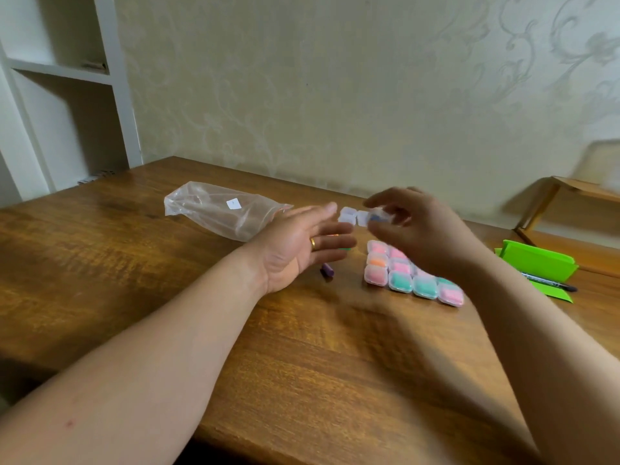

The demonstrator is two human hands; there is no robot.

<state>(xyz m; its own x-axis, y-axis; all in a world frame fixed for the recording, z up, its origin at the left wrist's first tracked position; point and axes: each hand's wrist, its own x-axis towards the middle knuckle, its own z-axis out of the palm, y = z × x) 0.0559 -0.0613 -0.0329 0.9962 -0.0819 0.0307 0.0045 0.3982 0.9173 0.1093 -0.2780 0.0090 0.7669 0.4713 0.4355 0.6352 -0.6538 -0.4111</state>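
My right hand (416,229) is raised above the wooden table (167,280) and pinches a small clear plastic case (379,216) with something dark blue inside. My left hand (298,246) hovers beside it, palm up, fingers straight, a gold ring on one finger, holding nothing. Just behind the fingertips sit two small empty clear cases (354,216). Under my right hand lies a block of several clear cases (412,276) filled with pink, orange and teal pieces. A purple piece (327,271) lies on the table below my left hand; a green bit shows by my fingers.
A crumpled clear plastic bag (221,213) lies at the back left of the table. At the right edge are a folded green card (540,263) and a black marker (550,283). White shelves stand at the left, a wooden stand at the far right.
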